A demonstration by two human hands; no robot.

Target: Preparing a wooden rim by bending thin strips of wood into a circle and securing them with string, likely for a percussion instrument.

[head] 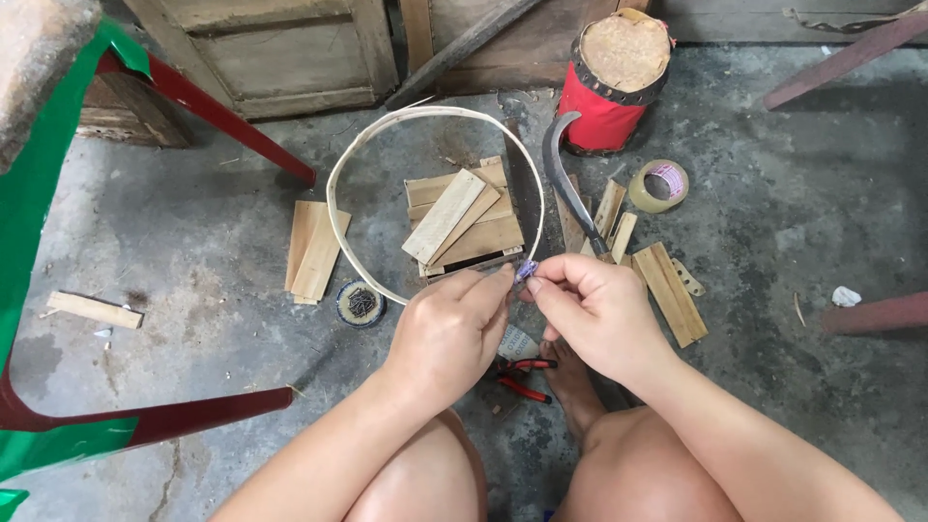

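Concrete floor [773, 222], littered. Left hand [449, 333] and right hand [594, 309] both pinch the bamboo hoop [333, 193] at its joint, apparently taped purple. Beyond the hoop: wood slats [464, 222], curved knife [565, 179], tape roll [659, 186].

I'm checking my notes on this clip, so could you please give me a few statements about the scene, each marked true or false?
1. Both hands pinch the hoop at one spot. True: left hand and right hand meet at its near edge.
2. The tape roll lies inside the hoop. False: it lies outside, to the right, by the red stump.
3. A curved knife lies on the floor. True.
4. The pliers are in the right hand. False: they lie on the floor below the hands.
5. Wooden slats are stacked within the hoop. True.
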